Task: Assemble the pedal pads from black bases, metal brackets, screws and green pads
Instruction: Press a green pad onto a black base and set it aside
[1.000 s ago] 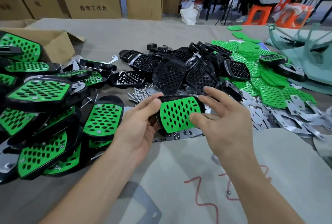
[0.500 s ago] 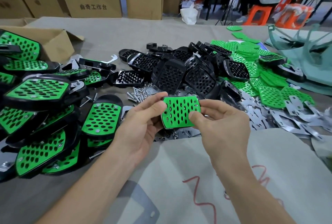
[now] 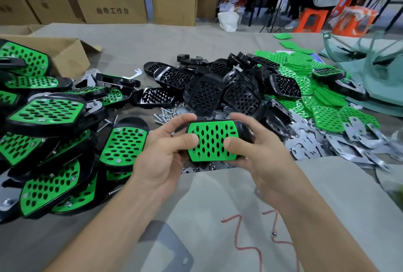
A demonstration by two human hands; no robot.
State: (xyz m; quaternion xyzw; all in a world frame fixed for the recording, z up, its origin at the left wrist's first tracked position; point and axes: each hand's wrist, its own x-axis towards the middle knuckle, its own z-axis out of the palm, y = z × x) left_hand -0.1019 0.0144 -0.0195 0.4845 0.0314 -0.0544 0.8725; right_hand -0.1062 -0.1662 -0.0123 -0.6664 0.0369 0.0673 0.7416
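Green pad on black base: we grip it with left hand and right hand, thumbs pressing its face.

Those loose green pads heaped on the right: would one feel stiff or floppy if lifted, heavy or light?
Probably light: each loose green pad is a thin sheet riddled with holes. Likely a bit flexible, since they lie at uneven angles over each other, though that is a guess. Flat, so unlikely to roll.
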